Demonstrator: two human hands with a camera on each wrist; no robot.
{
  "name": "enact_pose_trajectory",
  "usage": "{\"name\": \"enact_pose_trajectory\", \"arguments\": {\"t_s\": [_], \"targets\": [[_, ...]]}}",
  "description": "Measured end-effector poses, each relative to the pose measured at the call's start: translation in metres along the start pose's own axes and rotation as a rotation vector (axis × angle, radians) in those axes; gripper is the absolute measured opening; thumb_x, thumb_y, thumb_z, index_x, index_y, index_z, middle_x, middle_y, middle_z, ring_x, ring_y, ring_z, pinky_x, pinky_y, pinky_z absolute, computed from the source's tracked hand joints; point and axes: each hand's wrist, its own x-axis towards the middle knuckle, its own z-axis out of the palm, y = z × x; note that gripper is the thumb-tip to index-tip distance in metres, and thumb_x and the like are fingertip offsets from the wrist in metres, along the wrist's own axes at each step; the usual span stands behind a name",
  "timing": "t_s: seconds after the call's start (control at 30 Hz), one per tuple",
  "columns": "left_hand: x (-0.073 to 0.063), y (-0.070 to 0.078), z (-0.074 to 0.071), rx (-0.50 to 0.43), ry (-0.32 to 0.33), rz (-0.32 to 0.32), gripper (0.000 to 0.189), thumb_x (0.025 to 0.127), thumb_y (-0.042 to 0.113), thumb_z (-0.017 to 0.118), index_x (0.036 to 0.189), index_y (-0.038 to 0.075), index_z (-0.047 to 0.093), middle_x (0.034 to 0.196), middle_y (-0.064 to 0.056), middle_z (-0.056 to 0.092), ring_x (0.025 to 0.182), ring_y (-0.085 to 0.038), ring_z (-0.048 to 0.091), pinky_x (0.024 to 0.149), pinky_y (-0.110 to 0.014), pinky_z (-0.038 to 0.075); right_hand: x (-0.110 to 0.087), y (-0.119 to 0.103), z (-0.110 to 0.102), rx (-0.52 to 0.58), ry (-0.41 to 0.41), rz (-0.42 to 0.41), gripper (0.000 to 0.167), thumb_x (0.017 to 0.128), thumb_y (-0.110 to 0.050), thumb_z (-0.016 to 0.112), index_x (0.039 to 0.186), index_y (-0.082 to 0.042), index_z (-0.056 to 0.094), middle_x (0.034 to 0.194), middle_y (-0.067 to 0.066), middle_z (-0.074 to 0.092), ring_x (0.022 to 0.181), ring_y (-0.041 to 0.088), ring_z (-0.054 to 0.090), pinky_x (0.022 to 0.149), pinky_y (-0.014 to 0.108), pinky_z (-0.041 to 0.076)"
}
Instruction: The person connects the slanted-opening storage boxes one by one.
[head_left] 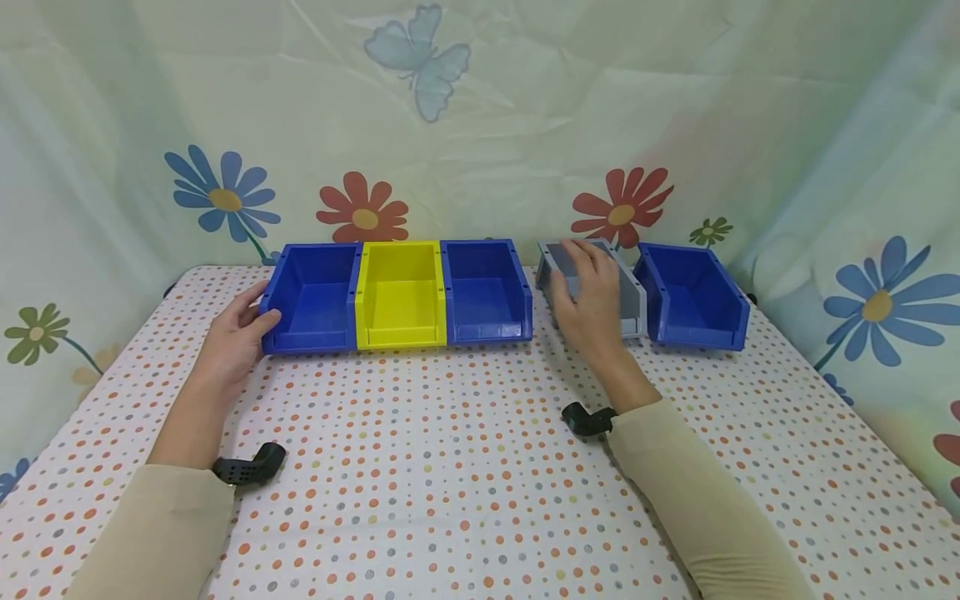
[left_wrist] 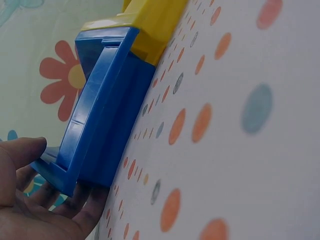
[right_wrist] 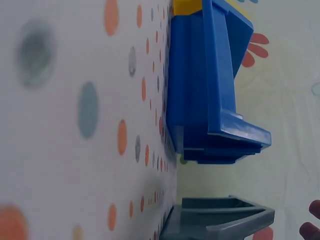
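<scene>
My left hand (head_left: 234, 337) is at the outer side of the leftmost blue storage bin (head_left: 313, 341). The left wrist view shows the thumb over that bin's rim and the fingers curled beneath its side, gripping the wall. A yellow bin (head_left: 401, 335) and a second blue bin (head_left: 489, 331) adjoin it in a row. Over the grey bin (head_left: 632, 300) hovers my right hand (head_left: 592, 304), partly hiding it. In the right wrist view, its fingertips (right_wrist: 311, 231) appear apart from the grey bin's rim, with nothing held.
Right of the grey bin stands another blue bin (head_left: 697, 335), angled slightly. A gap separates the grey bin from the three joined bins. All stand on a dotted tablecloth (head_left: 450, 467), before a flowered cloth backdrop (head_left: 510, 125).
</scene>
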Motion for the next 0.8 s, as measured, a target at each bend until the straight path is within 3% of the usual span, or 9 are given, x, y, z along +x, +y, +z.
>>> {"name": "enact_pose_trajectory", "arguments": {"t_s": [0.37, 0.6, 0.8], "targets": [[0.0, 0.0, 0.0, -0.002, 0.001, 0.004, 0.061, 0.111, 0.03, 0.045, 0.166, 0.036, 0.018, 0.173, -0.014, 0.02, 0.157, -0.037, 0.027, 0.126, -0.054, 0.028, 0.001, 0.014, -0.008, -0.055, 0.037, 0.116, 0.046, 0.101, -0.016, 0.056, 0.146, -0.005, 0.057, 0.151, 0.022, 0.049, 0.143, 0.044, 0.038, 0.116, 0.066, 0.03], [0.0, 0.001, 0.0, -0.011, 0.001, 0.0, 0.061, 0.111, 0.031, 0.045, 0.166, 0.035, 0.018, 0.173, -0.014, 0.019, 0.157, -0.037, 0.027, 0.126, -0.054, 0.028, 0.002, 0.025, -0.015, -0.09, 0.075, 0.128, 0.046, 0.1, -0.017, 0.057, 0.144, -0.005, 0.059, 0.149, 0.021, 0.052, 0.14, 0.045, 0.04, 0.115, 0.067, 0.03], [0.0, 0.001, 0.0, -0.017, -0.003, -0.006, 0.061, 0.111, 0.03, 0.045, 0.166, 0.035, 0.018, 0.173, -0.014, 0.019, 0.157, -0.037, 0.027, 0.127, -0.054, 0.028, 0.002, 0.034, -0.022, -0.123, 0.049, 0.215, 0.046, 0.101, -0.019, 0.056, 0.147, -0.009, 0.057, 0.154, 0.021, 0.047, 0.144, 0.043, 0.035, 0.116, 0.067, 0.029]]}}
